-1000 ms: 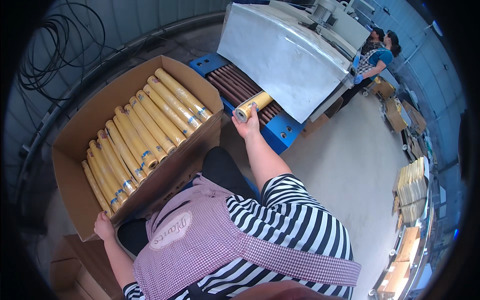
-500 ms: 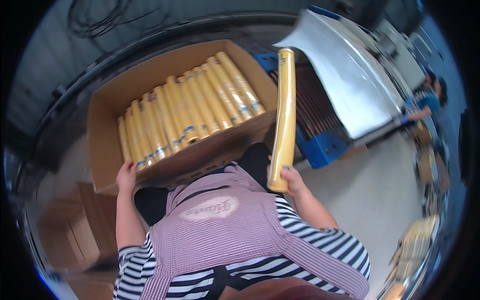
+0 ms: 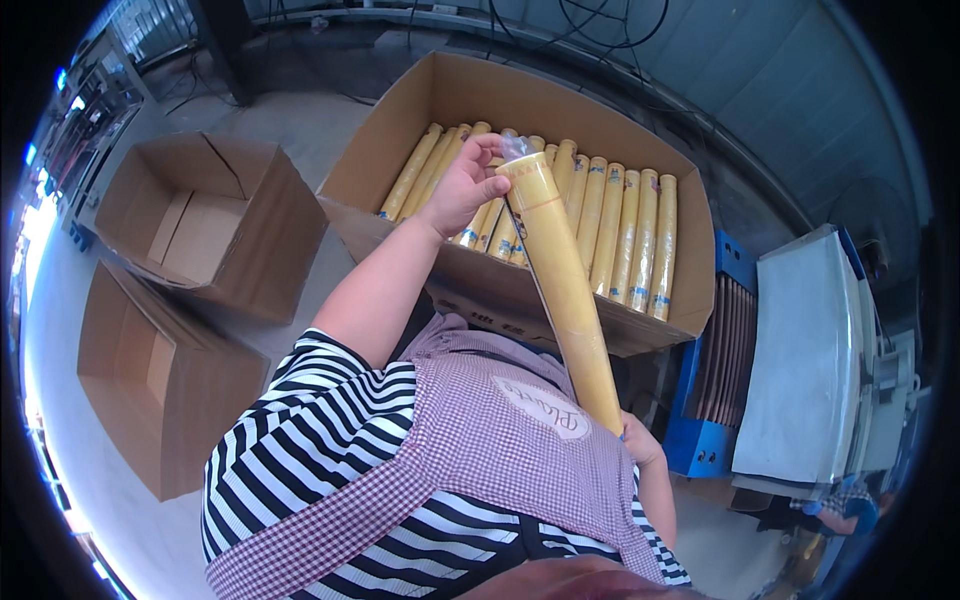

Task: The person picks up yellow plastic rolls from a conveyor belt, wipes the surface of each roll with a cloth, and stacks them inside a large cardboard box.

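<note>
Yellow roll (image 3: 565,300) is held on a tilt in front of the apron (image 3: 480,430), top end over the near edge of the big box (image 3: 520,95), bottom end down by the R hand (image 3: 640,442). R hand is wrapped on that low end, partly hidden behind it. L hand (image 3: 465,188) is at the top end, fingers bent by the loose clear film (image 3: 517,149); can't tell if it's pinching film or just touching.

To do this well, IMO: R hand takes the wt., L hand tucks the film flat w/o tearing it; keep the roll clear of the box edge so the wrap doesn't snag.

Counts: 1 roll in hand; approx. a dozen or more rolls (image 3: 602,225) standing in the box, some hidden, so no exact no.; 1 big box; 2 other open boxes, upper (image 3: 270,230) & lower (image 3: 190,400), at L; 1 machine (image 3: 700,450) w/ several brown bars (image 3: 728,340), R side.
</note>
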Tool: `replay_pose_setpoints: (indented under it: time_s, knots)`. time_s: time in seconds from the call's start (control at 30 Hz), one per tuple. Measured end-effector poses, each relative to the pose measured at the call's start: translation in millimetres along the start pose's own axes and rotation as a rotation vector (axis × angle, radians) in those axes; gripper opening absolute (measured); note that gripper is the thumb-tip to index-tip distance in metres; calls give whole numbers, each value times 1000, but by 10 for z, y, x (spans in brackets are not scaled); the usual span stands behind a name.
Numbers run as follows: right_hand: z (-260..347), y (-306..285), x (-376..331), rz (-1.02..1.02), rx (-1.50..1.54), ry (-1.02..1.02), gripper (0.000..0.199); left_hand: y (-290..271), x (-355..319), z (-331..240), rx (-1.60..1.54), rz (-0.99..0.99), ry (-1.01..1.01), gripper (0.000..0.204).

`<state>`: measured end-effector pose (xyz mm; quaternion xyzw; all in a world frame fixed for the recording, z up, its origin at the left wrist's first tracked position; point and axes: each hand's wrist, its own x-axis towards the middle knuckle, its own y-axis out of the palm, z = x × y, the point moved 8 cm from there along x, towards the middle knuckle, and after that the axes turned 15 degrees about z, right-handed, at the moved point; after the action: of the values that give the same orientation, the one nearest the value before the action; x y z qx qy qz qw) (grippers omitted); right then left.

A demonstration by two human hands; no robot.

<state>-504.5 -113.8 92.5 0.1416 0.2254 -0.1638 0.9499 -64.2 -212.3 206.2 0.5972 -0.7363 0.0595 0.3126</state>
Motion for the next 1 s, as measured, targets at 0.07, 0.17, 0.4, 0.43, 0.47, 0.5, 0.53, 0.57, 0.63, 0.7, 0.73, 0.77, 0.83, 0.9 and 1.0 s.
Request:
replay_pose_setpoints:
  time_s: [0.07,0.17,0.4,0.43,0.47,0.5,0.53,0.57,0.63,0.7,0.73,0.77,0.83,0.9,1.0]
  knots:
    - [-29,-26,67,68,-12,14,73,72,-40,-149,7,67,9,40]
    - [-12,-10,121,125,36,-19,72,72,-78,-327,234,148,-30,45]
    - [-108,-96,123,217,125,-34,70,57,-184,-407,377,114,-67,46]
    - [-66,-103,124,223,120,-39,70,7,-220,-353,347,79,-53,48]
    - [-20,-111,130,229,115,-44,70,-89,-262,-286,271,6,-36,51]
    - [-3,-107,127,245,153,-30,71,-192,-329,-199,194,-68,-23,56]
    - [17,-114,130,260,191,-18,72,-300,-390,-114,116,-140,-10,63]
    - [19,-113,131,276,230,-6,73,-390,-446,-16,106,-181,-43,67]
    - [110,-88,153,297,294,-23,73,-549,-531,119,86,-267,-99,77]
    - [264,-37,216,328,395,-30,73,-703,-630,215,68,-352,-162,64]
    - [349,-11,266,342,453,-37,74,-778,-687,245,58,-396,-193,58]
    - [437,10,328,358,511,-42,75,-887,-738,304,38,-396,-219,51]
    - [567,8,452,390,569,-29,77,-1077,-823,326,-3,-405,-264,40]
    - [669,-42,573,425,569,9,79,-1185,-883,260,24,-376,-260,33]
    - [589,-90,655,453,513,-1,85,-1264,-913,88,39,-191,-331,37]
